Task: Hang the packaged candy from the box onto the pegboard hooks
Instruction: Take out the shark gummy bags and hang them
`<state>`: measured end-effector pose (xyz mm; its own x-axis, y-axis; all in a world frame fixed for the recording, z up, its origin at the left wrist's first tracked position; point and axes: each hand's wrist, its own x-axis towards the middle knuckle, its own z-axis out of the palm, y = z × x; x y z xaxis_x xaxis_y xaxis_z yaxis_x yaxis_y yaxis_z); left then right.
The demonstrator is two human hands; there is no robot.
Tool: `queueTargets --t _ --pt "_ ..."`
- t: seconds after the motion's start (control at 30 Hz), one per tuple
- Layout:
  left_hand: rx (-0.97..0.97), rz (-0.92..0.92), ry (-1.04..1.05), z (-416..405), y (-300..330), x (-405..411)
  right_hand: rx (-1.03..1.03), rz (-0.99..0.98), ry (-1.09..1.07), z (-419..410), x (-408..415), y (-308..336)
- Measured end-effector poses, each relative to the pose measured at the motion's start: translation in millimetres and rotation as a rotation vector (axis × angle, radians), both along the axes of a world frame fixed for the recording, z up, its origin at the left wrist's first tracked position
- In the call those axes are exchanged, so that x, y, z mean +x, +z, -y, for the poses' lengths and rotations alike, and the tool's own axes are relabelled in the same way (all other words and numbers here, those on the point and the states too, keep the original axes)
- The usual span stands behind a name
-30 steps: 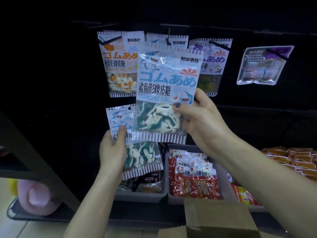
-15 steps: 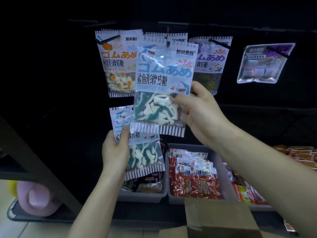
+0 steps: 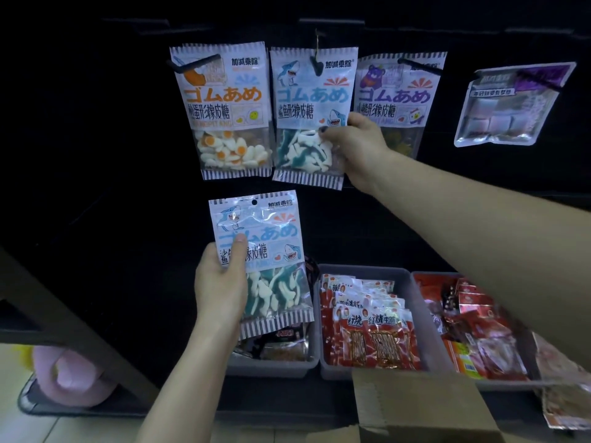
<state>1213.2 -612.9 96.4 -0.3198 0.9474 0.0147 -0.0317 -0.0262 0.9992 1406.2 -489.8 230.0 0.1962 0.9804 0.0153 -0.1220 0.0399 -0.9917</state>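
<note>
A shark gummy bag [image 3: 307, 116] hangs on the middle black hook [image 3: 317, 67] of the dark pegboard. My right hand [image 3: 358, 145] pinches that bag at its right edge, thumb across the front. My left hand [image 3: 220, 282] grips a second shark gummy bag [image 3: 265, 257] lower down, thumb on its front, its hang hole free. To the left hangs a fried-egg gummy bag [image 3: 224, 113], to the right a bear gummy bag [image 3: 399, 100]. The cardboard box [image 3: 422, 407] shows at the bottom right.
A clear pouch of pale cubes [image 3: 508, 107] hangs at the far right. Below the hooks stand grey bins [image 3: 367, 372] with red snack packs and a bin with dark packs. A pink object [image 3: 67, 378] lies low at the left under a dark slanted bar.
My right hand pushed its shark bag up and back onto the middle hook, where it now hangs. My left hand stays low with the second bag, which is now uncovered.
</note>
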Motion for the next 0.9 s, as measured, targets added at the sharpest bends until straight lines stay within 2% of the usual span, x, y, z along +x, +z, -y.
queueTargets --t 0.23,0.4,0.47,0.57,0.67,0.73,0.9 --pt "-0.005 0.02 0.011 -5 1 -2 -0.067 -0.038 -0.054 -10 0 -7" --pt "0.02 0.052 -0.024 -2 6 -1 -0.243 0.355 -0.114 9 9 -31" --pt "0.008 0.059 -0.025 -2 6 -1 -0.299 0.41 -0.106 32 8 -47" --pt "0.003 0.096 -0.035 2 8 0 -0.448 0.25 0.195 79 3 -67" --pt "0.01 0.109 -0.062 9 15 6 -0.416 0.146 0.506 123 -3 -79" --pt "0.018 0.107 -0.088 15 20 13 -0.335 0.137 0.523 141 -9 -79" --pt "0.077 0.093 -0.163 25 35 25 -0.172 0.09 0.349 149 -5 -68"
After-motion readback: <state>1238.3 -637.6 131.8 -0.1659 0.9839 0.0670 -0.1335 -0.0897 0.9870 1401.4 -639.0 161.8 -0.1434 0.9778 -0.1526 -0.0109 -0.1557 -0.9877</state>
